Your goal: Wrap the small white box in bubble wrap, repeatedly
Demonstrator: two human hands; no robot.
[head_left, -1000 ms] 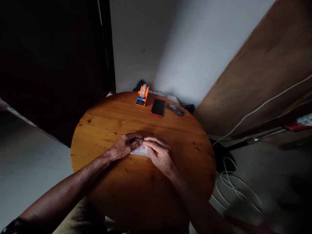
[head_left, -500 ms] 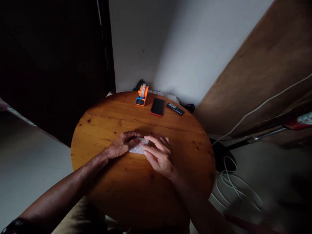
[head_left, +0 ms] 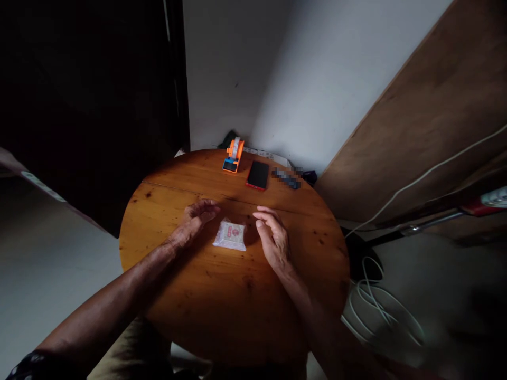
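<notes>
On the round wooden table point(head_left: 222, 311) a small clear-wrapped packet point(head_left: 230, 235) with a red mark on its white face lies flat near the middle, well apart from the rim on every side, with a broad stretch of wood between it and the near edge by the person. Along the far edge, close to the wall, an orange tape dispenser point(head_left: 233, 156), a dark phone point(head_left: 257, 174) and a small dark blurred thing point(head_left: 285, 178) sit in a row, well apart from the packet. Past the right rim a wooden board point(head_left: 415, 121) leans against the wall and a coil of white cable point(head_left: 376, 311) lies on the floor. The left hand point(head_left: 197, 219) rests just left of the packet, fingers loosely curled and spread, gripping nothing and not touching the wrapper. The right hand point(head_left: 271, 237) stands just right of it, fingers stretched out and held loosely together, also holding nothing, with a narrow gap of wood between it and the packet.
</notes>
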